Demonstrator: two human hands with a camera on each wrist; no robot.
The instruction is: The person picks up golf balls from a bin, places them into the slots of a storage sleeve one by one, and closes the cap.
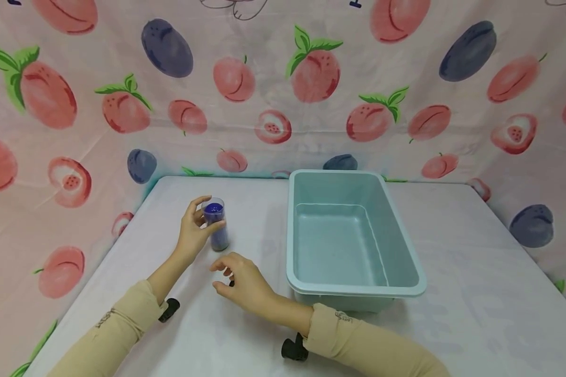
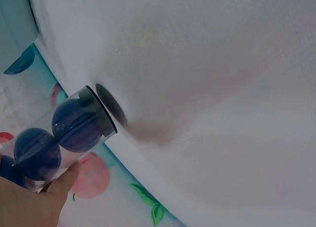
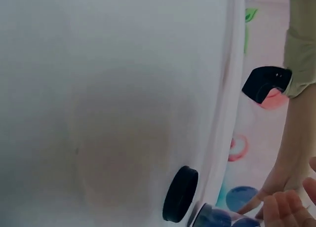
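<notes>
My left hand (image 1: 195,233) grips a clear cylindrical tube (image 1: 219,238) upright, thumb on the near side. Dark blue balls (image 2: 76,126) are stacked inside it, and no lid covers the top rim. In the left wrist view, a dark oval (image 2: 111,103) lies by the tube's base; whether it is a shadow cannot be told. My right hand (image 1: 247,283) hovers before the tube, fingers loosely bent and holding nothing. Beneath it, a round black lid (image 3: 180,193) rests on the table, mostly hidden by the hand in the head view.
To the right of both hands stands a pale green plastic basin (image 1: 356,289) with nothing visible inside. A white cloth (image 1: 471,293) covers the table. Behind it hangs a fruit-patterned curtain (image 1: 273,63). Black wrist cameras (image 1: 294,348) hang under both wrists.
</notes>
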